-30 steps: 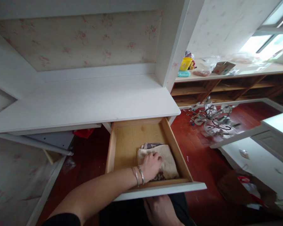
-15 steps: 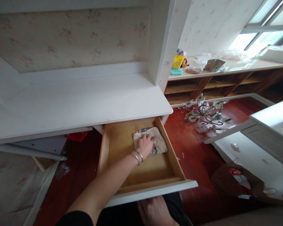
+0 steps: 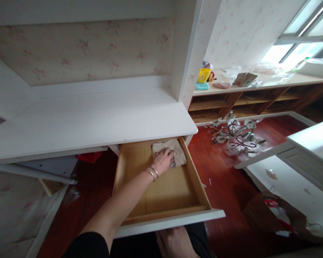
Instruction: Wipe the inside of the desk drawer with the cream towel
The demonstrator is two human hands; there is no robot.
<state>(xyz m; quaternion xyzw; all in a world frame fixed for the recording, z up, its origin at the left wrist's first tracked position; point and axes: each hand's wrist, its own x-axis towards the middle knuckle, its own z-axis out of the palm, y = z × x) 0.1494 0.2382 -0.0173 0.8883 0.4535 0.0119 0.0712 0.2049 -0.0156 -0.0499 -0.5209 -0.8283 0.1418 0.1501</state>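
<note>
A beige cloth [image 3: 179, 156] with a dark patterned part lies bunched in the back right of a pulled-out wooden drawer [image 3: 134, 161]. My left hand [image 3: 163, 160], two bracelets on its wrist, presses down on it with curled fingers. Low in the view, my right hand [image 3: 176, 243] is closed against the middle of the drawer's white front [image 3: 177, 223]. Its fingertips are hidden there.
Above the drawer spreads a white desktop [image 3: 104, 118]. A chandelier [image 3: 237, 134] lies on the red floor to the right. Further right are a white cabinet [image 3: 298, 168] and a brown paper bag [image 3: 263, 211]. A yellow container [image 3: 204, 75] stands on the low shelf unit [image 3: 271, 84].
My left hand has slid the cloth a little toward the back left of the drawer. My right hand stays at the drawer front. The view has tilted slightly.
</note>
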